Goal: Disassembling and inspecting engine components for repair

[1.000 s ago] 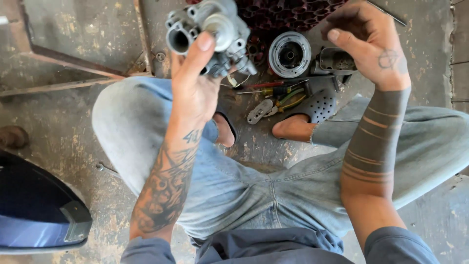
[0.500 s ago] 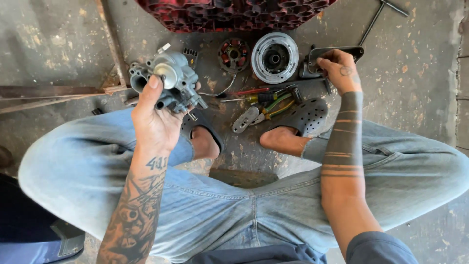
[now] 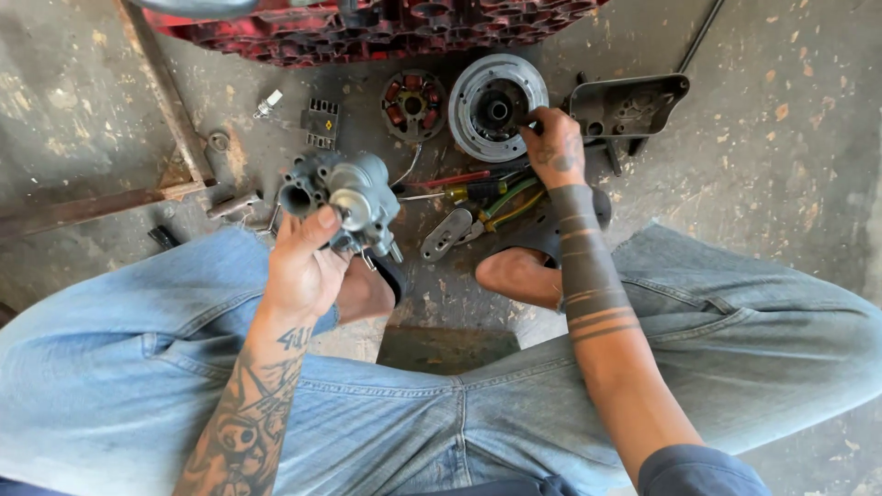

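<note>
The left hand (image 3: 308, 266) is closed around a grey metal carburetor (image 3: 344, 197), fingers wrapped beneath it and the thumb pressed across its front, holding it up off the concrete floor (image 3: 781, 184) above the left knee. The right hand (image 3: 554, 147) reaches out to the floor, its fingers bent and drawn together at the edge of a round silver flywheel (image 3: 491, 106); whether it pinches some small part there I cannot tell. Just beside that hand lie screwdrivers (image 3: 469, 184) with red and green handles and a small grey metal piece (image 3: 447, 234). A copper-wound stator (image 3: 412, 103) sits left of the flywheel, a dark metal cover (image 3: 634, 106) to its right. A red finned engine block (image 3: 367, 28) runs along the far edge of the floor.
</note>
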